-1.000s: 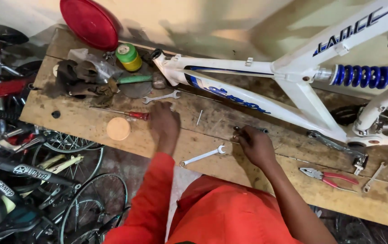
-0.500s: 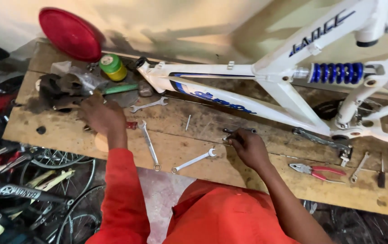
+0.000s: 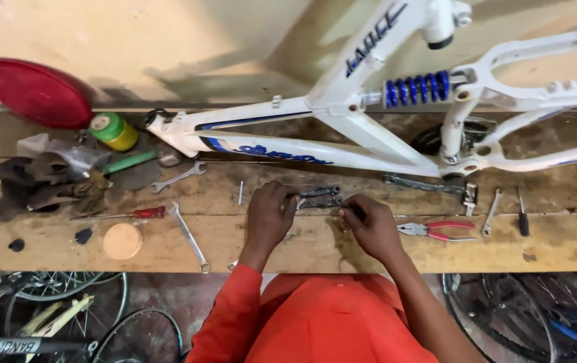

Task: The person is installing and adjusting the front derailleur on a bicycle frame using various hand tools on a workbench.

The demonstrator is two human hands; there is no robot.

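Since half a second ago, left hand (image 3: 270, 216) has crossed back to join right hand (image 3: 369, 225) — both pinch small dark metal parts (image 3: 320, 197) mid-worktop (image 3: 571, 245); seemingly stiff, light, probably greasy — best gripped at ends.

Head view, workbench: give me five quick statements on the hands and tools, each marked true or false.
1. Both hands, left hand and right hand, are at the small dark metal part in the middle of the bench. True.
2. The red-handled pliers are in the right hand. False: they lie on the bench just right of it.
3. The white bike frame lies across the back of the bench. True.
4. The long spanner is in the left hand. False: it lies on the bench, left of that hand.
5. The red round lid leans at the bench's right end. False: it is at the left end.
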